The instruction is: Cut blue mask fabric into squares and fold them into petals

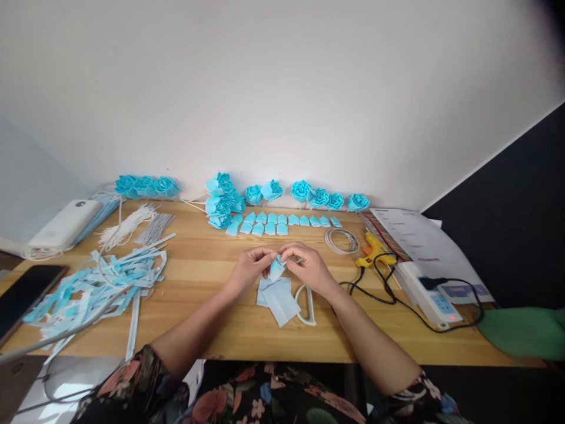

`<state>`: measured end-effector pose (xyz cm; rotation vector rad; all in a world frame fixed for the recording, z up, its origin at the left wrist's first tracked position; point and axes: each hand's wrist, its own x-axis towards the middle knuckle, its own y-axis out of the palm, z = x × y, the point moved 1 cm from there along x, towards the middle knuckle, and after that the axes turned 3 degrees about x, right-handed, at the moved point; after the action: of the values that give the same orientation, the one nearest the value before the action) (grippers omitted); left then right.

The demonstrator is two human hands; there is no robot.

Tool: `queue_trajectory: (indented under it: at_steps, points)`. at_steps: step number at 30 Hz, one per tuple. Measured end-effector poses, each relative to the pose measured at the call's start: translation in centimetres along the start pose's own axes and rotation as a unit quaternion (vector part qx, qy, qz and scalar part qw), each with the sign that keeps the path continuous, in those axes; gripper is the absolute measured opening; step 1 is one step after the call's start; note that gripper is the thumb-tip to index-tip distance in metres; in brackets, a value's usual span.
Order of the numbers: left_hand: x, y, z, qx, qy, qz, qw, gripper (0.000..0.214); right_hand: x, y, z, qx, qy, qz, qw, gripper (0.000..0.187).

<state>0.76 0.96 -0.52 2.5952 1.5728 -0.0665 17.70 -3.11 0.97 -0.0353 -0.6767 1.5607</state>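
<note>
Between my left hand (252,266) and my right hand (309,270), a small folded light-blue petal (276,269) is pinched at its upper edges. It looks like the same thin fabric as a surgical mask. Just below it lie several flat light-blue fabric pieces (282,301), overlapping on the wood. Scissors with white handles (306,306) rest beside them, partly covered by my right hand and forearm. Beyond my hands, two rows of folded petals (270,226) are laid out.
Blue fabric flowers (318,196) line the wall. On the right are a wire coil (342,241), a yellow glue gun (374,250), paper sheets (424,247) and a power strip (436,297) with black cable. Left: fabric strips (101,288), white cords (128,225), a phone (29,294), a power bank (66,224).
</note>
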Motion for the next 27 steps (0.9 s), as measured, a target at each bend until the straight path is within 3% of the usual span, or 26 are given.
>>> queue_trajectory:
  at_steps: [8, 15, 23, 27]
  points:
    - [0.01, -0.16, 0.25, -0.009, 0.015, -0.024, 1.0, 0.036, -0.29, -0.67, 0.39, 0.092, 0.121, 0.047, 0.987, 0.03]
    - [-0.05, -0.06, 0.06, -0.009, 0.019, -0.037, 0.999, 0.035, -0.22, -0.04, 0.33, 0.016, 0.134, 0.065, 0.989, 0.03]
    - [-0.2, 0.07, 0.04, 0.029, 0.039, -0.037, 0.998, 0.031, -0.36, 0.21, 0.14, 0.056, 0.153, 0.089, 0.983, 0.032]
    - [-0.25, 0.15, 0.08, 0.05, 0.049, -0.034, 0.997, 0.031, -0.34, 0.25, 0.24, 0.025, 0.152, 0.082, 0.985, 0.031]
